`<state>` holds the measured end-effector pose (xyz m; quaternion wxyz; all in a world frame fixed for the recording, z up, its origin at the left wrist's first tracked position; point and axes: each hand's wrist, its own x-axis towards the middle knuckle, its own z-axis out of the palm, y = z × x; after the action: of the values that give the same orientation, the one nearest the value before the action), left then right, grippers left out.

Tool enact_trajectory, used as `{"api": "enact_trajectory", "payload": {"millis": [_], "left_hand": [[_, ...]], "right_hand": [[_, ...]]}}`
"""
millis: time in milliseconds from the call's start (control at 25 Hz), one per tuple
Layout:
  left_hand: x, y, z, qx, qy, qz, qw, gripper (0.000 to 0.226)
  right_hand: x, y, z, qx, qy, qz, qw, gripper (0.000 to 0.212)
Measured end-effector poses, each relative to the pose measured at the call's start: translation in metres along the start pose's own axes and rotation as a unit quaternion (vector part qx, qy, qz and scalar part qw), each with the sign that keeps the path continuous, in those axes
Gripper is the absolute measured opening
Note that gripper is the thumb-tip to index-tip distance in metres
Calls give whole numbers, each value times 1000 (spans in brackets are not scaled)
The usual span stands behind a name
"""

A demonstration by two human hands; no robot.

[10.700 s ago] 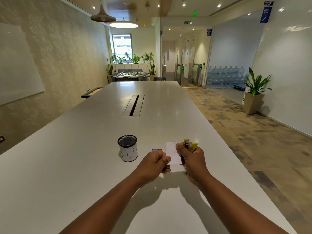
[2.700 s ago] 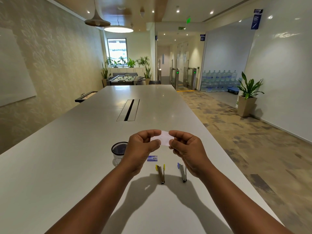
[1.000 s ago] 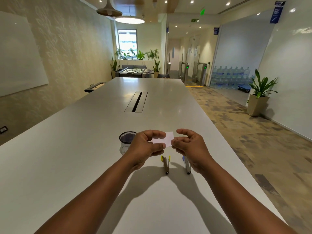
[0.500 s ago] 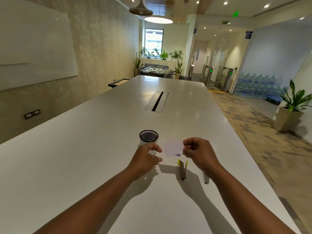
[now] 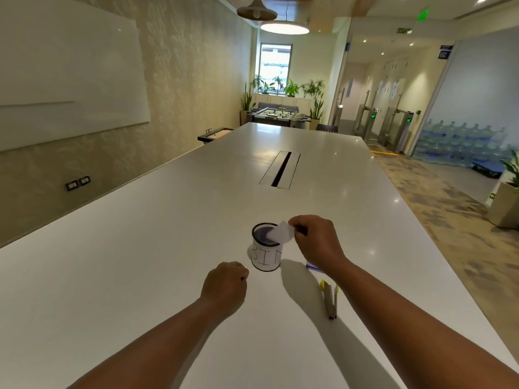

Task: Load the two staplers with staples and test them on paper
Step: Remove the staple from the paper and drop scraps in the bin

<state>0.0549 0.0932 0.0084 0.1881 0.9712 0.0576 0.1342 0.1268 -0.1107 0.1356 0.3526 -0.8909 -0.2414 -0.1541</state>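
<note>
Head view: we see the right hand (image 5: pixel 314 242) pinching a small white paper slip (image 5: pixel 280 233) between thumb and fingers, holding it over the open mouth of a black mesh cup (image 5: pixel 265 248). The cup wears a white wrap hand-lettered "BIN". We see the left hand (image 5: pixel 224 286) curled into a fist just left of the cup, grasping nothing that we can make out. One stapler with yellow tips (image 5: pixel 329 300) lies on the white table (image 5: pixel 140 248) beside the right forearm; we cannot tell where the second stapler is. A small blue box (image 5: pixel 312 267), its print unreadable, peeks out under the right wrist. A green exit sign (image 5: pixel 422 16) hangs from the ceiling, its lettering too blurred to read.
</note>
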Motion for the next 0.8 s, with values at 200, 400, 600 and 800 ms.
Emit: {"api": "enact_trajectory", "payload": {"millis": [200,400,600,800], "left_hand": [[8,-10,11,14,41,21,999,13],[10,-14,16,18,48,17,999,20],[10,-14,15,15,55,19,998,21],[9,-14,17,16,68,20,997,21]], "right_hand": [[29,2,27,-23,-19,-22,999,21],[47,8,30,9,4,-4,1000,20],[46,10,43,-33,4,-62,998,15],[50,10,38,-42,33,-60,997,26]]}}
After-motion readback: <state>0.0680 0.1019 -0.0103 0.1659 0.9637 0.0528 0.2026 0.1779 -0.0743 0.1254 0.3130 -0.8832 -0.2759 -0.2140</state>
